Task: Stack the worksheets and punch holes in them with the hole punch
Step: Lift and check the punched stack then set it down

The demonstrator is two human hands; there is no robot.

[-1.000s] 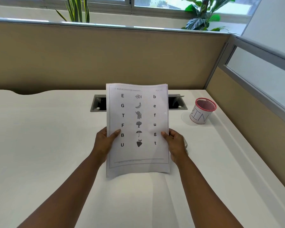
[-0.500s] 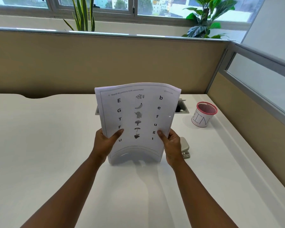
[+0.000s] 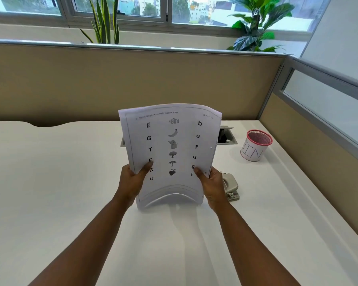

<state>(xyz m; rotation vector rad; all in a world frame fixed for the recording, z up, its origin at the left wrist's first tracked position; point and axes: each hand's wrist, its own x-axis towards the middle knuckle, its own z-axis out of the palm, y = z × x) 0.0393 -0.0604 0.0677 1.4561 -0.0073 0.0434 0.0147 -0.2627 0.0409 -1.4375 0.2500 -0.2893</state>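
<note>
On the desk, far left: bare white desk surface, beige partition behind it, a spiky plant on the sill above.
Left hand: left hand grips the left edge of the worksheets, thumb on the printed face near the letter B, fingers hidden behind.
Worksheets: worksheets held upright at desk centre, bottom edge standing on the desk and bowed into an arch, so several sheet edges show there; top edge curls back.
Writing: heading reads roughly "Match the pictures with correct letter"; left column E, G, T, F, B, U; middle column grey pictures of fish, banana, elephant, tree, umbrella, strawberry; right column b, e, f, u, g, t.
Right hand: right hand grips the right edge, thumb on the face beside the letters g and t.
Hole punch: grey hole punch on the desk, just right of the right hand, partly hidden by it.
Cable box: open recess behind the sheets.
Cup: white cup with pink mesh rim, hand-lettered "BIN", well right.
</note>
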